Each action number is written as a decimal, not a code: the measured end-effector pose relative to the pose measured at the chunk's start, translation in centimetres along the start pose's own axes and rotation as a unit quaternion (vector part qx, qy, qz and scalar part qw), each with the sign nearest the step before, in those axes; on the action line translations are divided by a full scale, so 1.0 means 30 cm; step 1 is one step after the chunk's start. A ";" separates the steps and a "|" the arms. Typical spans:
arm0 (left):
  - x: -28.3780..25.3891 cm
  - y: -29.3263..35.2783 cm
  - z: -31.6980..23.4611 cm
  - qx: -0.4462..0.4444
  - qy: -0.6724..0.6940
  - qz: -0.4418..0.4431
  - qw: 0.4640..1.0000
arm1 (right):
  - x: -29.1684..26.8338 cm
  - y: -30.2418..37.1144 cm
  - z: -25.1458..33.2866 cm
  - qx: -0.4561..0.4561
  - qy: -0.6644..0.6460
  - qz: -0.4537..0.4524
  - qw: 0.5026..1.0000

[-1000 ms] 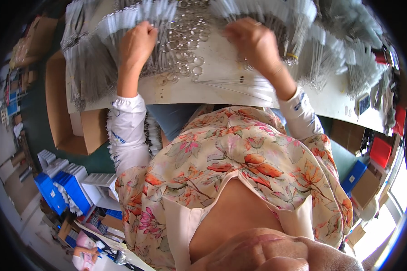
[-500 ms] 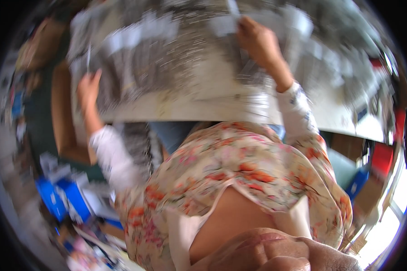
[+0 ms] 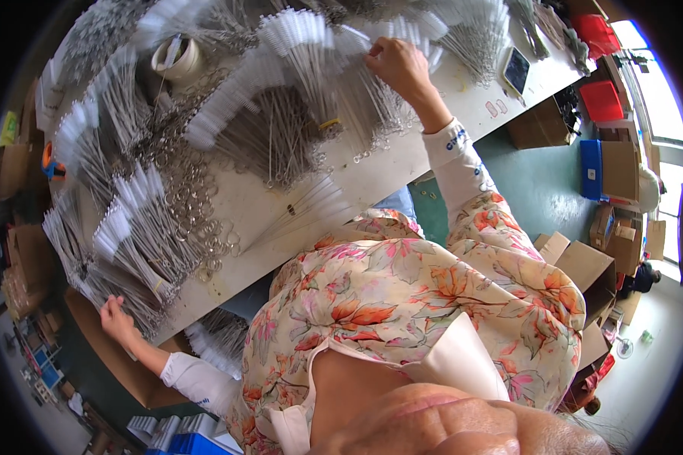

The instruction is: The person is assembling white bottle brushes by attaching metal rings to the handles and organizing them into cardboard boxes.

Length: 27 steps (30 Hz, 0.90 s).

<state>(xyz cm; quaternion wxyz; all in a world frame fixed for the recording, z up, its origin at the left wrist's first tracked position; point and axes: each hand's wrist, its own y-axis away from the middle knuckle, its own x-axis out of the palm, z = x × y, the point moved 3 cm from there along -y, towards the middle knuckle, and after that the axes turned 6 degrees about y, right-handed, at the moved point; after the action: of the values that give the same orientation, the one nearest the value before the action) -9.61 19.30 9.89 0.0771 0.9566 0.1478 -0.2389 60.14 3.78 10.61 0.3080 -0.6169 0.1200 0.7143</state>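
A white table [image 3: 402,163] is covered with fanned bundles of thin wire brushes with white bristle tips [image 3: 296,45]. My right hand [image 3: 398,64] reaches to the far side and pinches the stems of one bundle of brushes [image 3: 357,91]. My left hand [image 3: 118,318] is stretched far out to the left end of the table, fingers curled around a bundle of brushes [image 3: 140,292] at the table's edge. A heap of small metal rings [image 3: 193,205] lies between the two hands. My flowered top fills the lower middle.
A pale round roll [image 3: 176,57] stands at the far left of the table and a phone [image 3: 517,70] lies at its right end. Red bins [image 3: 599,98], a blue box [image 3: 590,168] and cardboard boxes [image 3: 584,265] stand on the green floor to the right.
My left hand has left the ring heap and swung out to the table's left end. The right hand stays on the far brushes. The view has tilted.
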 end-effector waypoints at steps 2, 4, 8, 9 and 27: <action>-0.008 0.019 -0.069 0.098 0.010 -0.080 0.992 | 0.008 -0.009 -0.009 0.002 -0.011 0.013 1.000; -0.001 0.033 -0.148 0.202 0.017 -0.151 0.968 | 0.009 -0.015 -0.006 -0.015 -0.010 0.046 0.999; 0.075 0.122 -0.355 0.291 -0.039 -0.172 0.940 | -0.006 -0.086 -0.072 -0.030 0.003 -0.067 0.997; 0.083 0.138 -0.371 0.290 -0.041 -0.175 0.940 | -0.040 -0.111 -0.126 -0.089 -0.123 -0.152 0.977; 0.393 0.374 -0.443 0.136 0.300 0.137 0.934 | -0.416 -0.181 -0.283 0.038 -0.032 -0.309 0.950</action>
<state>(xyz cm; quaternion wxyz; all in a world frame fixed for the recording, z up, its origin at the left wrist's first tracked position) 9.69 14.51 16.71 -0.0695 0.9961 -0.0023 0.0546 70.81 -0.30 21.87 0.5405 -0.5886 -0.0589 0.5983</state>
